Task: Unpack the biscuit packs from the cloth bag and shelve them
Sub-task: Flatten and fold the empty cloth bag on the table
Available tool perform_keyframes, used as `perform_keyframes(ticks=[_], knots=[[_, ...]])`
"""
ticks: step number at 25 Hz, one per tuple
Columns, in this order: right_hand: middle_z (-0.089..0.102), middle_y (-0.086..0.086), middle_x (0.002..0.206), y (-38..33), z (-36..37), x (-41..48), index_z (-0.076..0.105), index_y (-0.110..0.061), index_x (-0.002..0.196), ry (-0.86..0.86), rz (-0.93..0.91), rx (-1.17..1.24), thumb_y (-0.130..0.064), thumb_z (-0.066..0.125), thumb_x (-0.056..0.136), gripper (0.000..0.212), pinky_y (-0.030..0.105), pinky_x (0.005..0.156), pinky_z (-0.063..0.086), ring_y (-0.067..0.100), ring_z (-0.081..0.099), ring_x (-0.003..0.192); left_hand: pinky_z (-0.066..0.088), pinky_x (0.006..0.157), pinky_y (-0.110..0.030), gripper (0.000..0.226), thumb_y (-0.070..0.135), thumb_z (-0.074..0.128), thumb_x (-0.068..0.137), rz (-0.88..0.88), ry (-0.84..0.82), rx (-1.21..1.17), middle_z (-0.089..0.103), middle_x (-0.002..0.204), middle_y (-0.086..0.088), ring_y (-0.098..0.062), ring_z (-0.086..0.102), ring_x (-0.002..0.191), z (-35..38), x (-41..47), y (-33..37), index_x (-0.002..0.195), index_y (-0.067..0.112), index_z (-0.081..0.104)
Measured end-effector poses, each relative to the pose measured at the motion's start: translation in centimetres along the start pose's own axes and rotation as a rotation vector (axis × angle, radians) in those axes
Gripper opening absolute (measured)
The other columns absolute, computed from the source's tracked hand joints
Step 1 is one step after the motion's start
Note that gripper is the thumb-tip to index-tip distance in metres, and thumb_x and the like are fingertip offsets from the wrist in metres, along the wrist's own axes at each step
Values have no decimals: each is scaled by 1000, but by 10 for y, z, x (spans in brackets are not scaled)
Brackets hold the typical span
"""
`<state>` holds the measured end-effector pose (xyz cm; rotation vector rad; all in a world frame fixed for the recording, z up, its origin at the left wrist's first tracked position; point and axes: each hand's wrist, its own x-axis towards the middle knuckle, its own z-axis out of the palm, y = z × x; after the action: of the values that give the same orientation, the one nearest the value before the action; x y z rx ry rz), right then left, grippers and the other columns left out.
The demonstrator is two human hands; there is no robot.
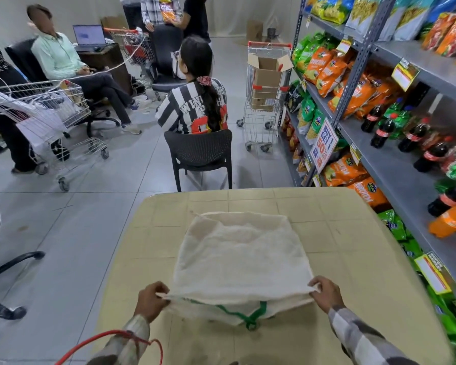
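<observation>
A white cloth bag (241, 256) with green handles lies flat on a beige table (353, 259), its mouth toward me. My left hand (152, 300) pinches the upper cloth at the left corner of the mouth. My right hand (327, 293) pinches the same edge at the right corner. The top layer is lifted slightly off the lower one. No biscuit packs show; the inside of the bag is hidden.
A grey shelf rack (395, 164) along the right holds snack bags and soda bottles. Beyond the table a person sits on a black chair (199, 154). Shopping carts (263, 101) stand on the tiled floor, with other people at the back left.
</observation>
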<state>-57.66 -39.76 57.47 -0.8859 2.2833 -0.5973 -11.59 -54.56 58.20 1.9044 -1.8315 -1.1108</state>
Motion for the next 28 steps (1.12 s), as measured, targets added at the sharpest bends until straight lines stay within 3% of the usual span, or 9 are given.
perform_keyframes(ticks=[3,5,7,10,13,15,20,25,28], knots=[[68,19,87,15,5,-1,63,-12,78,-7,49,3,9,67,75,21,30,70,43,30,63,83,57,64,-36,26,-5,76,62,-17,-55,3,73,73,-9,-15,68,58,8,-11,-7,63,18,65],[65,19,87,21,9,-1,62,-18,74,-27,46,-15,10,63,75,27,32,71,45,32,62,84,55,63,-35,30,-2,75,63,59,-90,40,70,88,-3,-6,60,55,8,-15,-10,71,24,64],[61,15,88,26,11,-2,60,-24,70,-44,-12,-22,11,58,76,36,32,73,44,31,59,83,49,62,-30,36,5,70,70,210,-143,207,47,130,9,-13,54,66,7,-17,-10,95,27,56],[58,10,94,35,10,-6,59,-40,74,-71,-178,-63,18,47,76,59,15,71,38,20,57,87,38,57,-29,39,7,55,74,400,-242,551,14,141,31,-18,51,73,4,-16,-10,104,30,45],[57,7,94,39,8,-3,67,-52,66,-108,-277,-87,25,46,76,81,13,75,39,10,54,88,46,74,-27,24,7,55,75,507,-361,549,49,133,14,-16,60,95,-5,-9,-8,93,22,60],[61,9,97,40,6,-2,73,-43,60,-123,-264,-92,23,51,77,72,7,81,38,16,59,100,46,81,-22,15,13,59,73,517,-409,495,63,116,1,-18,63,99,-10,-5,-6,86,16,68],[61,9,108,31,1,-10,77,-14,80,-158,-210,-153,15,65,69,34,-1,79,39,18,59,108,45,84,-18,40,40,75,67,471,-457,462,60,110,1,-17,58,97,-17,-3,-6,94,12,67],[61,10,104,27,-3,-23,71,-18,104,-181,-314,-199,18,63,74,48,3,78,40,26,63,102,37,84,-15,22,20,62,84,500,-431,577,58,115,3,-17,55,105,-13,-6,-20,105,14,63],[61,13,97,32,-1,-29,75,-27,83,-207,-291,-168,26,59,73,55,4,76,41,15,63,91,40,81,-22,22,18,54,88,464,-509,571,66,111,-7,-25,61,100,-10,-11,-28,105,10,65]])
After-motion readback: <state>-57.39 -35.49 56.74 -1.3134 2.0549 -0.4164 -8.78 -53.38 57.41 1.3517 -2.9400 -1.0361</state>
